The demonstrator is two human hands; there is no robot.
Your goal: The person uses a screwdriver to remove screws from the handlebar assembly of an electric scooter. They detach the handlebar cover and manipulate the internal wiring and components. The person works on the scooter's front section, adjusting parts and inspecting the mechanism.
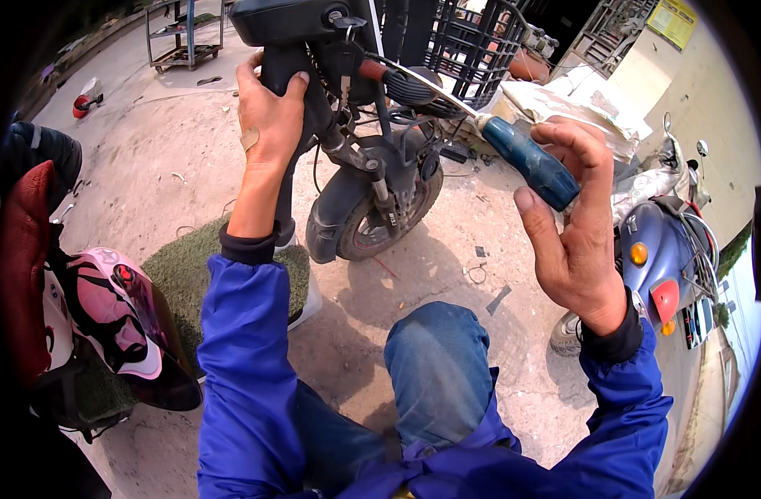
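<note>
My left hand (pixel 270 116) is wrapped round a dark upright part (pixel 285 68) of an electric bike, just below a black housing (pixel 293 20). An adhesive strip is stuck near that wrist. In my right hand (pixel 576 220) is a screwdriver (pixel 526 158) with a worn blue handle, the fingers curled loosely about it. Its long shaft slants up and left to the bike's front; whether its tip touches anything is hard to see. A key (pixel 345 87) hangs near the housing. Below are the fork, black mudguard (pixel 334 220) and front wheel (pixel 397 224).
A black basket (pixel 478 50) rises behind the bike. At right stands a blue-purple scooter (pixel 659 249). A pink helmet (pixel 114 308) lies at left beside a green-topped seat (pixel 180 279). A metal cart (pixel 185 37) is far left. Small scraps lie on the concrete.
</note>
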